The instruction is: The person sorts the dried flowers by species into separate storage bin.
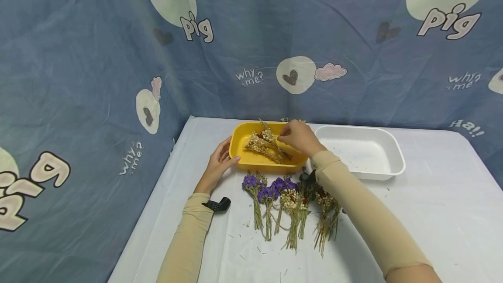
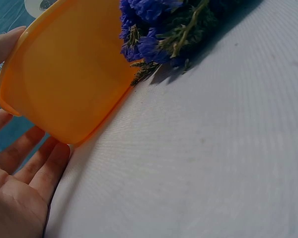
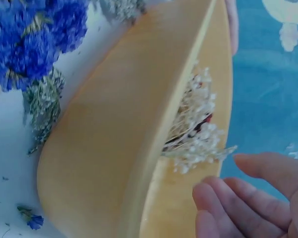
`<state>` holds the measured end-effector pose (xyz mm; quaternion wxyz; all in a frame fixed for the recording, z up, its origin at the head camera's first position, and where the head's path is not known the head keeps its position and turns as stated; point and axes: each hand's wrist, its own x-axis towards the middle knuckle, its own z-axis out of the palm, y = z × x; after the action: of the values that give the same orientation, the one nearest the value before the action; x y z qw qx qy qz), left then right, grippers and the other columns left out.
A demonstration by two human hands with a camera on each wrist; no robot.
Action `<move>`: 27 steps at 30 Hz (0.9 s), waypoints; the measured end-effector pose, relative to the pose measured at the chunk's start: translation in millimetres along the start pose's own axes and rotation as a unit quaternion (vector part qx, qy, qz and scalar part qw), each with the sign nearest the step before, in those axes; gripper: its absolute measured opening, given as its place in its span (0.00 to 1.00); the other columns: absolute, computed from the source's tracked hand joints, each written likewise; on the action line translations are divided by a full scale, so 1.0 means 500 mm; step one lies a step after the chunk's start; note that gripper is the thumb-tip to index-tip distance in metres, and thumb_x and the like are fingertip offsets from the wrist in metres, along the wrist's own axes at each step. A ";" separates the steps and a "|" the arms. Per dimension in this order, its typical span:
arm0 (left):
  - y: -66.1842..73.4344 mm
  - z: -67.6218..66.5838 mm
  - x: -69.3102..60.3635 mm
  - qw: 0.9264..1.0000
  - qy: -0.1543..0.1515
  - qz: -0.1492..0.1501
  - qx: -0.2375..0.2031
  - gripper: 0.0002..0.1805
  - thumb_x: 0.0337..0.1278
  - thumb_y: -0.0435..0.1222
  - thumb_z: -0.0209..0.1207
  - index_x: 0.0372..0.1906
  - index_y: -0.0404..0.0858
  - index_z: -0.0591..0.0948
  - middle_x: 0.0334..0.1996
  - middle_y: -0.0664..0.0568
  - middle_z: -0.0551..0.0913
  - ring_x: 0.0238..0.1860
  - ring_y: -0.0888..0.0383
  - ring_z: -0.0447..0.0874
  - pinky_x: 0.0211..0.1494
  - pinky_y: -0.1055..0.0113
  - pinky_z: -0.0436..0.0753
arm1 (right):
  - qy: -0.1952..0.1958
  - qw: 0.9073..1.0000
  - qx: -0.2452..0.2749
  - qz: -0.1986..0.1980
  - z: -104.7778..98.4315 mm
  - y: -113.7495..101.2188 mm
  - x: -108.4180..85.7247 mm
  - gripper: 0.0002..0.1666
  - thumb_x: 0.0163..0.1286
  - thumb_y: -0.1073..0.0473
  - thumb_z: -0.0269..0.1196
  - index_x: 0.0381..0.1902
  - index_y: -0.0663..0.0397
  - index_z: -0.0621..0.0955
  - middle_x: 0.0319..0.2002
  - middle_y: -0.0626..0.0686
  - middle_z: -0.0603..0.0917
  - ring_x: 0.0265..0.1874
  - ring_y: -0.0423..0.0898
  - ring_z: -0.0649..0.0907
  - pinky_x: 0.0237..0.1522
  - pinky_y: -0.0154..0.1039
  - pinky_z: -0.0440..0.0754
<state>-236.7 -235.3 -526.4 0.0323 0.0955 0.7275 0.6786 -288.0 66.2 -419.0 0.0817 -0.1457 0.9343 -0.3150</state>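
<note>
A yellow plastic tray [image 1: 267,168] holds bunches of dried white and straw-coloured flowers [image 1: 262,145] with a few red bits. At its left front corner, my left hand [image 1: 220,160] holds the tray, thumb at the rim and fingers along the outer end wall. My right hand [image 1: 300,136] hovers over the tray's right part, beside the flower heads. In the right wrist view its fingers [image 3: 208,191] are loosely bent, a gap separates them from the thumb, and nothing shows between. A stem tip of the white flowers [image 3: 198,153] reaches close to the thumb.
Purple flower bunches [image 1: 268,193] and white-flowered bunches [image 1: 291,200] lie in a row in front of the yellow tray. A white tray [image 1: 401,165] stands to its right. Stem scraps litter the white table [image 1: 243,257]; a blue printed cloth [image 1: 235,34] hangs behind.
</note>
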 end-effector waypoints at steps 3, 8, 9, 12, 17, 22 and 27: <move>-0.001 0.000 0.002 1.000 0.001 -0.003 0.001 0.44 0.67 0.33 0.66 0.82 0.53 0.58 0.78 0.43 0.66 0.78 0.44 0.65 0.80 0.52 0.70 | 0.023 1.000 0.002 0.000 -0.006 -0.004 -0.016 0.13 0.72 0.52 0.69 0.44 0.56 0.89 0.43 0.56 0.91 0.38 0.51 0.90 0.44 0.49 0.89; -0.004 -0.002 0.002 1.000 -0.001 0.004 0.007 0.43 0.67 0.35 0.67 0.81 0.55 0.60 0.77 0.45 0.67 0.78 0.46 0.66 0.79 0.55 0.71 | 0.049 0.999 -0.009 -0.014 -0.013 -0.015 -0.048 0.14 0.71 0.51 0.70 0.42 0.57 0.89 0.37 0.55 0.92 0.31 0.48 0.89 0.43 0.50 0.89; -0.004 -0.002 0.002 1.000 -0.001 0.006 0.007 0.43 0.67 0.36 0.67 0.81 0.55 0.60 0.77 0.45 0.67 0.78 0.46 0.66 0.79 0.55 0.71 | 0.051 0.999 -0.012 -0.016 -0.013 -0.019 -0.055 0.14 0.71 0.50 0.70 0.41 0.56 0.89 0.36 0.55 0.92 0.31 0.48 0.89 0.42 0.49 0.89; -0.006 -0.003 0.002 1.000 0.000 0.007 0.008 0.43 0.67 0.37 0.67 0.81 0.56 0.61 0.76 0.47 0.68 0.78 0.47 0.67 0.80 0.55 0.70 | 0.054 0.998 -0.018 -0.021 -0.011 -0.031 -0.073 0.13 0.70 0.50 0.71 0.37 0.55 0.89 0.35 0.54 0.92 0.30 0.47 0.88 0.39 0.47 0.89; -0.007 -0.003 0.003 1.000 0.003 0.003 0.005 0.43 0.67 0.37 0.67 0.81 0.55 0.61 0.76 0.47 0.68 0.78 0.47 0.66 0.81 0.53 0.68 | 0.054 0.998 -0.033 -0.021 -0.010 -0.044 -0.102 0.13 0.68 0.49 0.72 0.33 0.52 0.89 0.33 0.53 0.92 0.25 0.44 0.87 0.32 0.41 0.88; -0.009 -0.003 0.004 1.000 0.002 0.003 0.003 0.43 0.67 0.36 0.67 0.81 0.54 0.60 0.77 0.45 0.68 0.78 0.46 0.66 0.81 0.54 0.68 | 0.070 0.995 -0.057 -0.043 -0.009 -0.047 -0.133 0.17 0.68 0.48 0.71 0.23 0.51 0.88 0.23 0.49 0.88 0.14 0.40 0.75 0.22 0.35 0.77; -0.007 -0.002 0.002 1.000 0.001 0.003 0.007 0.43 0.67 0.38 0.68 0.81 0.55 0.60 0.77 0.45 0.67 0.78 0.46 0.66 0.81 0.55 0.69 | 0.074 0.994 -0.070 -0.046 -0.004 -0.047 -0.168 0.17 0.68 0.50 0.71 0.22 0.50 0.88 0.22 0.47 0.88 0.15 0.39 0.75 0.23 0.35 0.76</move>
<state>-238.2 -236.4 -529.7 0.0287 0.0977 0.7320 0.6736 -203.9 76.9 -397.8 -0.0130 -0.1700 0.9497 -0.2625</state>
